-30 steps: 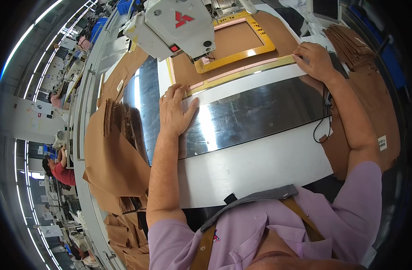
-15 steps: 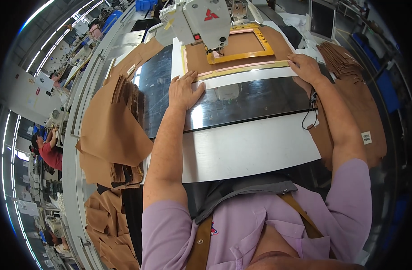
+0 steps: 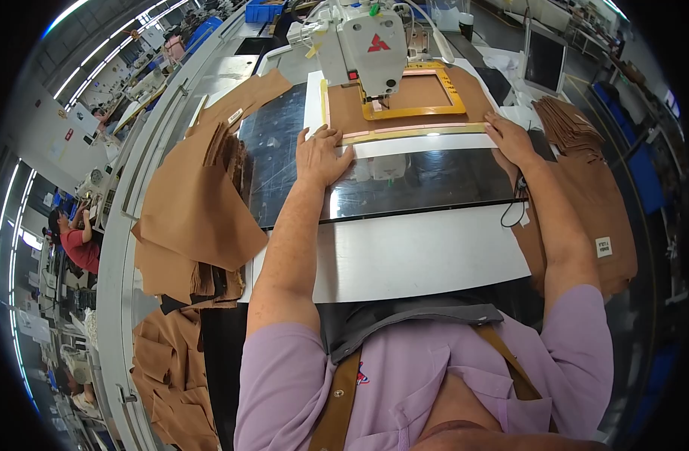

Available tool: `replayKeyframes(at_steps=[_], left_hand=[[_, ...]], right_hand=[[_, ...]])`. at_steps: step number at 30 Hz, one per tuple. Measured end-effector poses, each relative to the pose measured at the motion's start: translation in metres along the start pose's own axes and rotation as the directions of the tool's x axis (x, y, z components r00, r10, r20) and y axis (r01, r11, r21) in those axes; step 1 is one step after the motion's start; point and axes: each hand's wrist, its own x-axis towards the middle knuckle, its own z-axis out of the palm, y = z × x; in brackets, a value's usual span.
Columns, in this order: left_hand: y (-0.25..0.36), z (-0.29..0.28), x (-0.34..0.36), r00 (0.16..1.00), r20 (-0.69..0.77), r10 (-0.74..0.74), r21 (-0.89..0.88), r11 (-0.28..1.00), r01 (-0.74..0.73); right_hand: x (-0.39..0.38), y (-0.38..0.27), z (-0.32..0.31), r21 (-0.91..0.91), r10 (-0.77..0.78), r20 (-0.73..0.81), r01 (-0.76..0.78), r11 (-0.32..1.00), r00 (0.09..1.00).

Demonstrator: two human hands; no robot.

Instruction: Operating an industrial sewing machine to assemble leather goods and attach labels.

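My left hand (image 3: 322, 158) lies with fingers apart on the near-left edge of a white template board (image 3: 314, 101) carrying a brown panel (image 3: 344, 109) and pale tape strips (image 3: 404, 132). My right hand (image 3: 510, 139) rests on the board's near-right edge, fingers loosely bent and apart. A yellow rectangular frame (image 3: 455, 101) sits on the brown panel under the white sewing machine head (image 3: 367, 49); whether the needle touches it I cannot tell. A shiny metal bed (image 3: 412, 188) runs beneath my wrists, with a white sheet (image 3: 412, 255) nearer me.
Stacked brown pieces lie at left (image 3: 179, 210) and right (image 3: 566, 124), with a loose pile (image 3: 164, 376) at lower left. A monitor (image 3: 543, 60) stands back right, a dark cable (image 3: 513, 214) hangs by my right arm, and a co-worker in red (image 3: 77, 248) works at far left.
The camera's view has shifted, so the bench looks smaller and the machine head appears farther right and lower. Both my hands remain on the board's near edge.
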Motion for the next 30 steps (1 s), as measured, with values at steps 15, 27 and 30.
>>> replayKeyframes(at_steps=[15, 27, 30], left_hand=[[-0.002, 0.009, 0.007, 0.996, 0.082, 0.038, -0.055, 0.998, -0.034], [0.001, 0.008, 0.006, 0.995, 0.095, 0.042, -0.022, 0.999, -0.04], [-0.001, 0.009, 0.007, 0.994, 0.103, 0.032, -0.008, 0.999, -0.031]], right_hand=[[-0.002, 0.002, -0.003, -0.015, 0.097, 0.057, -0.096, 0.995, 0.994], [-0.006, 0.012, 0.008, -0.146, 0.094, 0.017, -0.091, 0.985, 0.995], [-0.004, 0.012, 0.01, -0.179, 0.079, 0.018, -0.075, 0.981, 0.997]])
